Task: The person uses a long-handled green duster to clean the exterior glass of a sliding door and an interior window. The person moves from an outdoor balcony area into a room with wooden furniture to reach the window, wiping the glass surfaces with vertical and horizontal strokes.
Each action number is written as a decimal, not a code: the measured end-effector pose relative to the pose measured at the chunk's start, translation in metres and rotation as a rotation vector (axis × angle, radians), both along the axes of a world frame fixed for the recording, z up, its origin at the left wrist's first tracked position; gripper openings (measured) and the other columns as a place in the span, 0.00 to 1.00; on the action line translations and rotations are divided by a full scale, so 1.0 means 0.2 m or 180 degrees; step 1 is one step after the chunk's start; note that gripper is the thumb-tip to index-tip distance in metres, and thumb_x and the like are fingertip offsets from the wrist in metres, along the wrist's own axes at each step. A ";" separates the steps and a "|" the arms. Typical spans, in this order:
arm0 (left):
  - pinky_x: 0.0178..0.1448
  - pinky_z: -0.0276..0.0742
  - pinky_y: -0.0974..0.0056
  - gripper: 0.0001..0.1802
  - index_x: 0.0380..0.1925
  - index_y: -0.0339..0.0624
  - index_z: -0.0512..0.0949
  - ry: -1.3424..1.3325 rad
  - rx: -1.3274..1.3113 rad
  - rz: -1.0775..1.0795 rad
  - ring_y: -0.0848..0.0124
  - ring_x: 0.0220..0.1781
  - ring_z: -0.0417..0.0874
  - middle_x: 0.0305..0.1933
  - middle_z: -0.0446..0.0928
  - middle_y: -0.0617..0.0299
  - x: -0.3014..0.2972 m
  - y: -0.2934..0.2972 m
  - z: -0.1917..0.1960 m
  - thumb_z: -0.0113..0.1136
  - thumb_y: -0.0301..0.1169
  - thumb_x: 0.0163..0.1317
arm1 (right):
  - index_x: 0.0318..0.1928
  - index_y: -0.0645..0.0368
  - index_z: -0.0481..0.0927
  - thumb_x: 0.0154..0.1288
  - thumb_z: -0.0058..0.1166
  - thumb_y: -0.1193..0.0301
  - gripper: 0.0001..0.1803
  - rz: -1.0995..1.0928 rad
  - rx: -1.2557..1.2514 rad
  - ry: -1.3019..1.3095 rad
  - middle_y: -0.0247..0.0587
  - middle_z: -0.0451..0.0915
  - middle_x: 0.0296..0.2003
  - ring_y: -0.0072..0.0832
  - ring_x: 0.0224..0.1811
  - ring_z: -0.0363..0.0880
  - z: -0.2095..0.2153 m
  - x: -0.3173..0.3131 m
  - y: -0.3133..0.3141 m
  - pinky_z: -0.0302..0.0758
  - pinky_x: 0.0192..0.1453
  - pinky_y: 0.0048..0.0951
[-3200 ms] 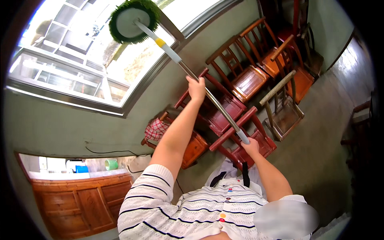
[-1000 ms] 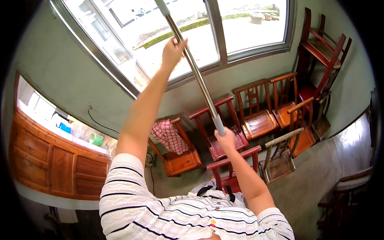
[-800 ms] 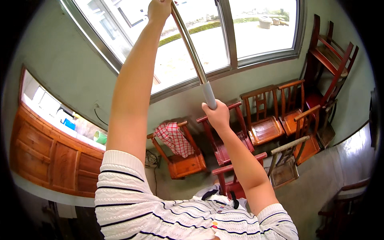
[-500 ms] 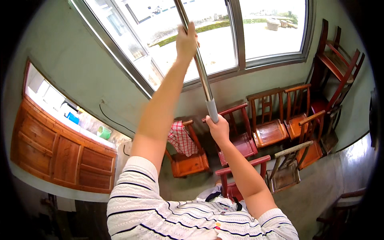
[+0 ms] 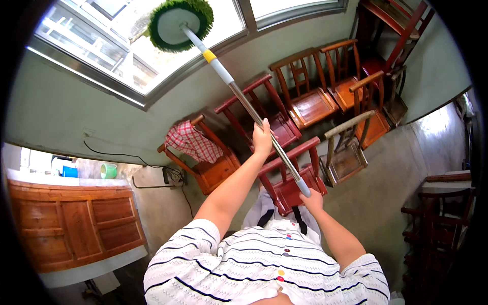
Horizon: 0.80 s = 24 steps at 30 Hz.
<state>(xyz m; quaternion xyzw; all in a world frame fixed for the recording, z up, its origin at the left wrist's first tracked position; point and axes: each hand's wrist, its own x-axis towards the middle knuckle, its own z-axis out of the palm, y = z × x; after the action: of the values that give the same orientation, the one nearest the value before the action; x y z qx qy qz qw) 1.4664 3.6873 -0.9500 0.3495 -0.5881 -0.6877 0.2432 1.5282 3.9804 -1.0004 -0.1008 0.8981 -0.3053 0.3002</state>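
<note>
A long-handled mop (image 5: pixel 249 109) slants from near my body up to the window. Its round head (image 5: pixel 174 26), green and shaggy at the rim, is in front of the left window pane (image 5: pixel 122 40); whether it touches the glass I cannot tell. Midway along the metal pole, my left hand (image 5: pixel 263 137) is wrapped round it. My right hand (image 5: pixel 312 200) grips the grey end of the handle, over a red wooden chair (image 5: pixel 295 185).
Several wooden chairs (image 5: pixel 311 107) stand along the wall under the window. A red checked cloth (image 5: pixel 193 142) hangs over one chair. At left are a wooden cabinet (image 5: pixel 76 223), a green bucket (image 5: pixel 108 171) and a black cord (image 5: pixel 117 156). Dark stacked furniture (image 5: pixel 437 223) stands at right.
Both hands have come down and nearer my body with the pole. The round mop head has come into view at the window. The view has tilted downward.
</note>
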 end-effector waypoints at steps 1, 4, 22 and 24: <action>0.20 0.75 0.63 0.21 0.39 0.36 0.64 -0.0103 0.0174 0.0014 0.67 0.15 0.77 0.19 0.71 0.58 0.02 0.04 -0.04 0.46 0.47 0.70 | 0.34 0.56 0.82 0.49 0.59 0.53 0.20 -0.0032 0.0119 0.0052 0.51 0.81 0.30 0.48 0.35 0.81 0.04 0.03 0.06 0.75 0.40 0.44; 0.21 0.76 0.63 0.22 0.37 0.34 0.66 -0.0277 0.0422 -0.0030 0.65 0.17 0.80 0.19 0.73 0.57 0.08 0.13 -0.05 0.46 0.47 0.70 | 0.33 0.56 0.82 0.48 0.60 0.53 0.19 -0.0140 0.0363 0.0205 0.51 0.81 0.29 0.49 0.34 0.81 0.13 0.09 0.18 0.75 0.40 0.45; 0.22 0.78 0.63 0.23 0.36 0.37 0.63 0.0630 -0.0301 -0.0321 0.65 0.18 0.80 0.21 0.74 0.56 0.01 -0.46 0.74 0.46 0.50 0.70 | 0.25 0.59 0.76 0.53 0.60 0.58 0.16 -0.0156 -0.0769 0.1292 0.53 0.77 0.21 0.52 0.27 0.77 0.25 -0.08 -0.54 0.72 0.31 0.46; 0.22 0.78 0.62 0.24 0.34 0.37 0.64 0.0878 -0.0713 -0.0253 0.64 0.18 0.80 0.20 0.74 0.56 -0.03 -0.59 0.95 0.47 0.51 0.69 | 0.25 0.60 0.76 0.54 0.60 0.59 0.16 -0.0107 -0.1295 0.1276 0.52 0.76 0.20 0.49 0.25 0.77 0.36 -0.19 -0.73 0.72 0.31 0.44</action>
<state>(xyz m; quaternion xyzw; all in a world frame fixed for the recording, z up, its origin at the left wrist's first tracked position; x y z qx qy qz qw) 1.4611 3.5687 -0.7605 0.1991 -0.6354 -0.6684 0.3316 1.4908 3.8352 -0.9275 -0.2024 0.8613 -0.4581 0.0851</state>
